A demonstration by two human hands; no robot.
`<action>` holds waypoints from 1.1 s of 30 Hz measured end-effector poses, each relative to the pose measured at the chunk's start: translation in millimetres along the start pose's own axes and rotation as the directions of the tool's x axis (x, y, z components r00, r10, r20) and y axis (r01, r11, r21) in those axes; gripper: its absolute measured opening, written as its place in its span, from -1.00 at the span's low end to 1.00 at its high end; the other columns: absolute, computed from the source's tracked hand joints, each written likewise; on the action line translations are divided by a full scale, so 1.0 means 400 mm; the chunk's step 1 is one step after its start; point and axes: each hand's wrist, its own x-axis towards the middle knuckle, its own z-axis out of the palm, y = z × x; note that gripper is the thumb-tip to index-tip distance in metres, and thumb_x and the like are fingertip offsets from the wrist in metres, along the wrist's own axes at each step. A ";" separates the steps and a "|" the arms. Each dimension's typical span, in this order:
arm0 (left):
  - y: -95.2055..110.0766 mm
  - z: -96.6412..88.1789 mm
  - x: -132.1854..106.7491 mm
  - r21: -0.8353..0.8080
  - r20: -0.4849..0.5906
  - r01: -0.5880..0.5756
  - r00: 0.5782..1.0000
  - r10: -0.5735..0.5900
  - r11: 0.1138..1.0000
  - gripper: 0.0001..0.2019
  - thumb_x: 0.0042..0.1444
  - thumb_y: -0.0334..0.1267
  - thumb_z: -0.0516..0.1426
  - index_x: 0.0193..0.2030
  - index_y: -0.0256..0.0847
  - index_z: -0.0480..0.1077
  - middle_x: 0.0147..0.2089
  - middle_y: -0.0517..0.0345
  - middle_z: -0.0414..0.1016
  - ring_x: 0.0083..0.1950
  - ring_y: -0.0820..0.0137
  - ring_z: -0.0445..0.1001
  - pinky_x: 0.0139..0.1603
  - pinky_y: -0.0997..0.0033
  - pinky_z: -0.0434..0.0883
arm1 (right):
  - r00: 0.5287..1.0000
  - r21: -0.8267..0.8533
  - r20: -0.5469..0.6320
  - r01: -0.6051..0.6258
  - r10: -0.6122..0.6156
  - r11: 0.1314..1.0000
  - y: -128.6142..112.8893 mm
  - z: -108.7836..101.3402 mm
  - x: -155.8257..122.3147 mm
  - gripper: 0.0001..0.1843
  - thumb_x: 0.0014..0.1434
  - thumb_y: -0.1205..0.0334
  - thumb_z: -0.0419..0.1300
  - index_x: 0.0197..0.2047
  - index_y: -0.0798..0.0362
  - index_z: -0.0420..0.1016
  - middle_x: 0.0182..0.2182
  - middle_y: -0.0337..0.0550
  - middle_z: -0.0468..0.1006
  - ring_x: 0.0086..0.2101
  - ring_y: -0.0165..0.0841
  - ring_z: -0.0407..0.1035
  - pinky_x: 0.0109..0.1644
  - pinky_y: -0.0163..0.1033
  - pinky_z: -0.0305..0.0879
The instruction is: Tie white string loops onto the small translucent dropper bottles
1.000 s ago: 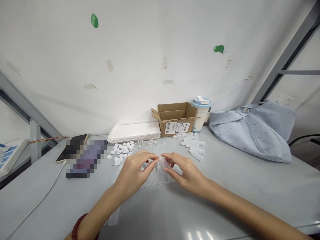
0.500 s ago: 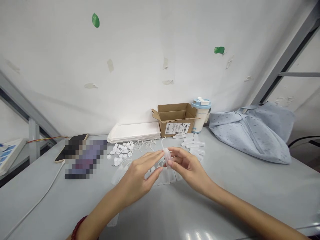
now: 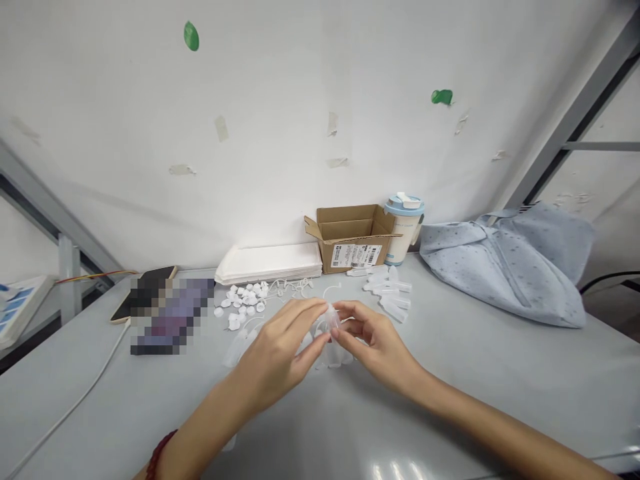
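Over the middle of the grey table (image 3: 500,373), my two hands meet around a small clear plastic tube (image 3: 332,319) with a thin white strap curling up from it. My right hand (image 3: 373,343) pinches the tube between thumb and fingers. My left hand (image 3: 283,347) closes its fingertips on the tube's left end. Several finished clear tubes (image 3: 336,357) lie on the table just beneath my hands. A scatter of small white caps (image 3: 243,301) lies to the left, and a group of empty clear tubes (image 3: 393,293) lies to the right.
An open cardboard box (image 3: 351,237) and a lidded cup (image 3: 403,227) stand by the wall. A stack of white sheets (image 3: 270,263) lies left of the box. A blue cloth bag (image 3: 505,263) fills the right side. A phone (image 3: 145,283) and white cable (image 3: 70,410) lie left.
My hands lifted the tube off the table, then lowered slightly. My left fingers, spread half a second ago, have closed back onto the tube's end.
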 end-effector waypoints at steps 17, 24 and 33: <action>0.022 -0.074 -0.126 0.024 0.252 0.168 0.953 -0.168 0.986 -0.56 0.09 -0.31 0.14 0.11 -0.11 0.17 0.08 0.05 0.35 0.14 0.22 0.23 0.10 0.17 0.34 | 0.936 -0.142 0.291 0.247 -0.198 0.959 -0.016 0.054 -0.044 -0.72 0.12 0.27 0.17 -0.08 0.12 0.37 -0.20 -0.05 0.45 -0.21 -0.34 0.38 -0.18 -0.27 0.35; -0.003 -0.117 -0.278 0.091 0.351 0.332 0.872 -0.342 0.939 -0.50 0.02 -0.26 0.18 0.12 0.01 0.19 0.12 0.14 0.36 0.22 0.20 0.18 0.15 0.15 0.32 | 0.757 -0.216 0.612 0.441 -0.231 0.871 -0.017 0.080 -0.082 -0.55 0.14 0.26 0.16 0.09 0.20 0.30 0.00 0.06 0.36 0.00 -0.29 0.27 0.12 -0.23 0.18; -0.027 -0.145 -0.286 0.116 0.434 0.373 0.815 -0.385 0.921 -0.52 -0.01 -0.33 0.16 0.09 0.01 0.27 0.13 0.15 0.35 0.25 0.20 0.14 0.19 0.12 0.27 | 0.727 -0.225 0.652 0.456 -0.215 0.861 -0.014 0.086 -0.088 -0.57 0.15 0.27 0.14 0.09 0.21 0.31 -0.01 0.06 0.38 -0.01 -0.29 0.29 0.10 -0.25 0.20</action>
